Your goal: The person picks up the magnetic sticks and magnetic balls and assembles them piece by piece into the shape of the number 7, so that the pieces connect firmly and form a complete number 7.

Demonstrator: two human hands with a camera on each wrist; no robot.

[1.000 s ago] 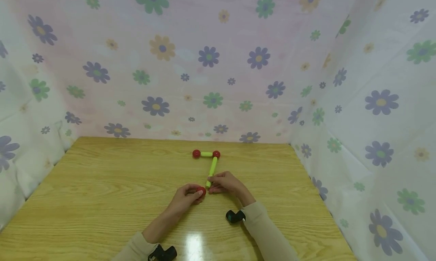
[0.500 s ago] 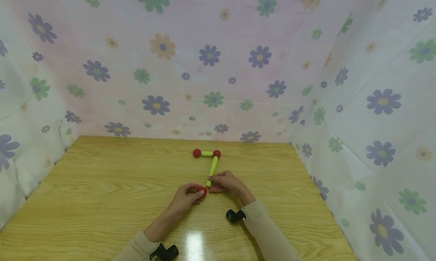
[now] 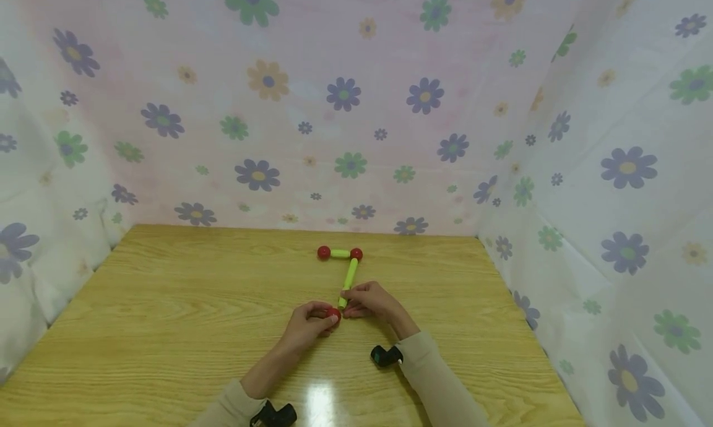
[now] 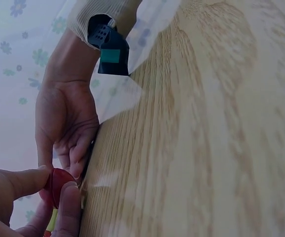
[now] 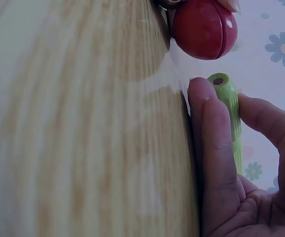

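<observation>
My left hand pinches a red ball between thumb and fingers, low over the table. A seam runs round this ball in the right wrist view. Just right of it, my right hand grips the near end of a yellow-green stick, thumb on one side and fingers on the other. The stick's round end has a dark spot in its middle; a small gap separates it from the ball. At its far end the stick meets a second red ball.
A shorter yellow-green stick joins that far ball to another red ball on its left. All lie on a wood-grain table. Flower-patterned cloth hangs behind the table and along its sides.
Both hands keep their hold on the ball and the stick. The whole head view shifts slightly; the pieces stay practically where they were.
</observation>
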